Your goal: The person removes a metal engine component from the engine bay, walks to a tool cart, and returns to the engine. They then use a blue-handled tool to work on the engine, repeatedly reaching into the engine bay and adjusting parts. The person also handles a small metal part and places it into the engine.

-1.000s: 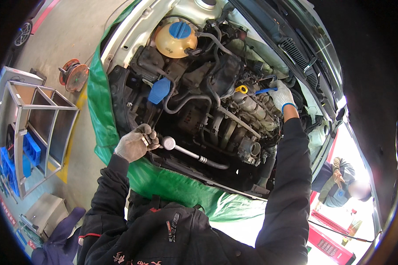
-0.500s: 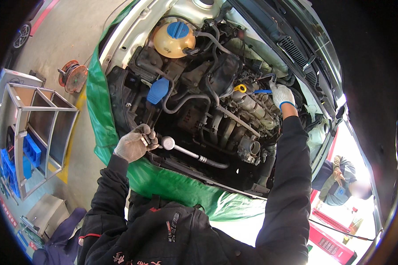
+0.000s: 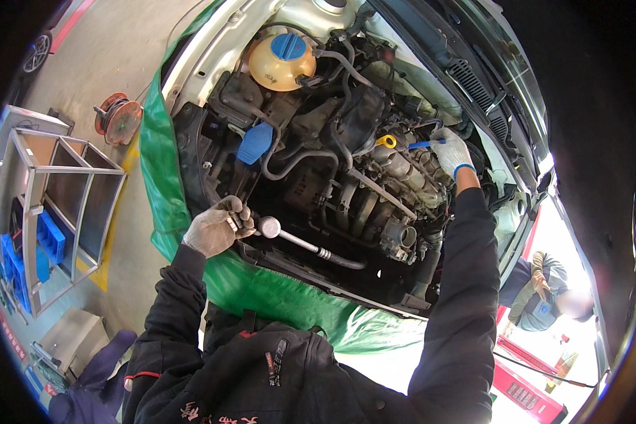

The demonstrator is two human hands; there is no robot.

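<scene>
Over the right part of the engine (image 3: 411,178), a blue stick (image 3: 422,144) is held by one end in the gloved right hand (image 3: 452,154), its fingers closed on it. The free end is pointed toward a yellow ring (image 3: 386,142), near but apart from it. Should the grip be loosened, the stick could be lost down among the engine's crevices; should it be swung left, the ring could be knocked. By the silver pipe (image 3: 298,242), at its round end, the left hand (image 3: 218,229) is held with fingers curled; whether anything is gripped cannot be told. If weight were leaned there, the pipe might be bent. Below, the green sheet (image 3: 265,290) could be dragged loose by the body pressed against it.
</scene>
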